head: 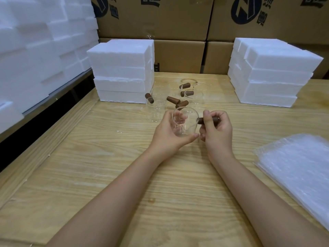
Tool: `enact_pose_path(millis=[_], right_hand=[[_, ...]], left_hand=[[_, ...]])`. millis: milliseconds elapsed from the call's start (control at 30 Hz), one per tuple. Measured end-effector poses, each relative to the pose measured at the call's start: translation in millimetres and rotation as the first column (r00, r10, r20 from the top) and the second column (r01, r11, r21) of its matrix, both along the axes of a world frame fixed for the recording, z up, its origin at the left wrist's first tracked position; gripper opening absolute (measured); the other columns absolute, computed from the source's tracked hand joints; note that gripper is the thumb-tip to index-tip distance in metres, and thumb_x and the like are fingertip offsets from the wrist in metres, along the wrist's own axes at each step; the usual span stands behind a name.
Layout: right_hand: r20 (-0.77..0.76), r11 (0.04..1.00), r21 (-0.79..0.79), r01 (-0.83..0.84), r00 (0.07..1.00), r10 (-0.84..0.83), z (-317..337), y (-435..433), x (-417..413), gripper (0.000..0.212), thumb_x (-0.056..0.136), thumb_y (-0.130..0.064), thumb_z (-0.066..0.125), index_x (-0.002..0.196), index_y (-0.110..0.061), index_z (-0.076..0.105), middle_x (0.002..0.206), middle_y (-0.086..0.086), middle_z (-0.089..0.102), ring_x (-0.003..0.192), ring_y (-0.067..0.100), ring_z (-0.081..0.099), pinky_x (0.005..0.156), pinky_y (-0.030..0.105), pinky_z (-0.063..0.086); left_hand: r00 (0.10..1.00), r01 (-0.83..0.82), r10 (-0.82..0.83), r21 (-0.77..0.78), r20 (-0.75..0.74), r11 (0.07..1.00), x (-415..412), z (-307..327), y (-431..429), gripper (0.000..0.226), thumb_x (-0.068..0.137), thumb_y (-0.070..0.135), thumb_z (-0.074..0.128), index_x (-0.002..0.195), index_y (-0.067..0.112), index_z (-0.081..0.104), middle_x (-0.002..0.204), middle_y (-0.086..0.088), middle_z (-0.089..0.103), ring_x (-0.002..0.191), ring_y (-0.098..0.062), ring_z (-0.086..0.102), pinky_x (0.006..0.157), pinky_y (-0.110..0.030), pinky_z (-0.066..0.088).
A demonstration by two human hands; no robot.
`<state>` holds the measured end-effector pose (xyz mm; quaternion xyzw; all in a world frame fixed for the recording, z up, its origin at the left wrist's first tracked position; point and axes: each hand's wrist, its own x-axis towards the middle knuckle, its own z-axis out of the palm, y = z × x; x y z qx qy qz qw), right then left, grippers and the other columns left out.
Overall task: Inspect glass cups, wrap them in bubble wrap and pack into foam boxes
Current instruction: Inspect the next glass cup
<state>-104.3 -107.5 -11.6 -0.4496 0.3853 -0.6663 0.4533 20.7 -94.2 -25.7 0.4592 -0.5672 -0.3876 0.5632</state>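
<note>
My left grip [167, 134] cradles the clear glass cup [188, 114] above the pale wooden surface [110, 157]; my right grip [218, 130] pinches its brown cylindrical handle [200, 120].

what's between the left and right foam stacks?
Head view: a cluster of glass cups with brown handles, nearer the left foam stack than the right foam stack; rest is bare table.

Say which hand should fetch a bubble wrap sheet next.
Right, probably. The right hand is on the side of the bubble wrap stack and grips only the brown handle; the left hand cups the glass cup by its body and could likely hold it alone.
</note>
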Motion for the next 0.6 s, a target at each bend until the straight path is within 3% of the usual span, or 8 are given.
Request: enact_pose_path(millis=[133,233,333,467,600], right_hand=[[-0.121,0.995,-0.017,0.099,0.988,-0.1,-3,2,2,0.019,0.095,-0.025,0.057,0.078,-0.021,0.047,0.07,-0.002,0.057,0.055,0.002,0.049,0.061,0.028,0.04],[-0.187,0.99,-0.062,0.125,0.973,-0.135,-3,6,5,0.02,0.09,-0.033,0.061,0.078,-0.02,0.053,0.08,0.005,0.057,0.066,0.006,0.049,0.066,0.023,0.042],[-0.223,0.991,-0.022,0.131,0.966,-0.132,-3,7,7,0.03,0.083,-0.041,0.066,0.075,-0.014,0.058,0.088,0.01,0.056,0.068,0.002,0.049,0.066,0.011,0.04],[-0.214,0.982,0.106,0.159,0.968,-0.133,-2,6,9,0.038,0.077,-0.048,0.07,0.066,-0.018,0.051,0.082,0.003,0.052,0.063,0.003,0.046,0.06,0.009,0.038],[-0.208,0.982,0.141,0.122,0.974,-0.091,1,6,11,0.04,0.074,-0.05,0.073,0.062,-0.021,0.047,0.079,-0.001,0.048,0.058,-0.001,0.044,0.057,0.008,0.038]], left_hand=[[0.995,-0.001,0.005,-0.037,0.102,0.999,3,-1,-1,0.064,0.063,0.013,0.088,0.111,0.022,0.047,0.118,0.012,0.059,0.118,0.0,0.054,0.097,-0.018,0.044],[0.99,0.004,0.006,-0.07,0.143,0.998,4,1,1,0.065,0.067,0.008,0.086,0.118,0.015,0.046,0.126,0.01,0.057,0.121,0.002,0.051,0.101,-0.028,0.045],[0.992,0.017,-0.005,-0.092,0.127,0.996,1,5,5,0.064,0.068,0.002,0.084,0.116,0.022,0.046,0.125,0.011,0.054,0.121,-0.007,0.054,0.099,-0.03,0.048],[0.986,0.012,0.007,-0.116,0.165,0.993,-1,9,10,0.067,0.072,-0.009,0.074,0.11,0.038,0.045,0.123,0.02,0.052,0.094,-0.004,0.066,0.075,-0.039,0.058],[0.982,-0.008,0.037,-0.152,0.185,0.988,-1,9,10,0.07,0.07,-0.008,0.075,0.108,0.042,0.045,0.122,0.017,0.054,0.092,-0.005,0.066,0.074,-0.027,0.058]])
